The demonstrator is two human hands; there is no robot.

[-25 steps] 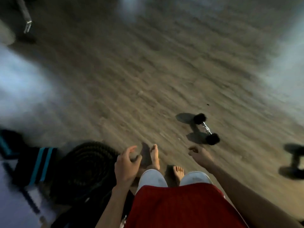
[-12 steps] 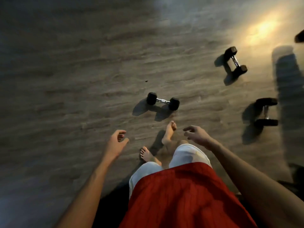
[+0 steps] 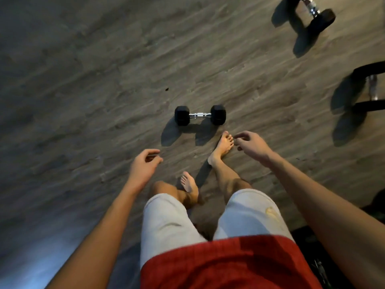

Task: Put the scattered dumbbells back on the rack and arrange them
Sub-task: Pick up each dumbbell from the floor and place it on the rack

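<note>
Small dumbbell (image 3: 200, 115): on wood-plank floor (image 3: 83, 101), 10 o'clock from right hand (image 3: 251, 146), 1 o'clock from left hand (image 3: 143, 166); both hands empty, fingers loosely curled.

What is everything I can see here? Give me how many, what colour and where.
small dumbbell: one, black heads, silver handle, on the floor ahead of the feet
top-right dumbbell: one, black, partly cropped
right-edge dumbbell: one, black, blurred, cut off
speck: one, dark, beyond the small dumbbell
floor: grey-brown wood pattern
shirt: red, bottom
shorts: pale grey
left foot, right foot: bare
left hand, right hand: loosely curled, holding nothing
</note>
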